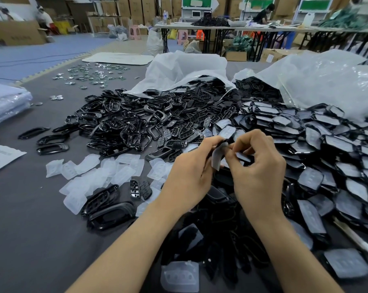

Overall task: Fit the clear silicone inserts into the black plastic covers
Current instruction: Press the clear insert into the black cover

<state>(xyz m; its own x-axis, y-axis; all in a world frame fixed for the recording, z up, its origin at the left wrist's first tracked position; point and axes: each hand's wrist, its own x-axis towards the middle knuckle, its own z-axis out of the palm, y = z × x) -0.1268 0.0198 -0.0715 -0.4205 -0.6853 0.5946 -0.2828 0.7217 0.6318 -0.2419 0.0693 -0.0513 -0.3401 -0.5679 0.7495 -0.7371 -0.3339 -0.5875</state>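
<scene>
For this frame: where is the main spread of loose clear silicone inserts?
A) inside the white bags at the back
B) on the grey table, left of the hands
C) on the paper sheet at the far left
B: the clear inserts lie scattered on the grey table, just left of the left hand.

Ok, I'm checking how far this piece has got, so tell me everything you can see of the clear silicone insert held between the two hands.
The clear silicone insert is a frosted, milky-translucent soft sheet, roughly rectangular. It hangs bent and nearly upright above the heap of black plastic parts. The left hand and the right hand pinch it from either side at their fingertips. A narrow black plastic cover sits against its top edge; whether it is seated there cannot be told.
</scene>
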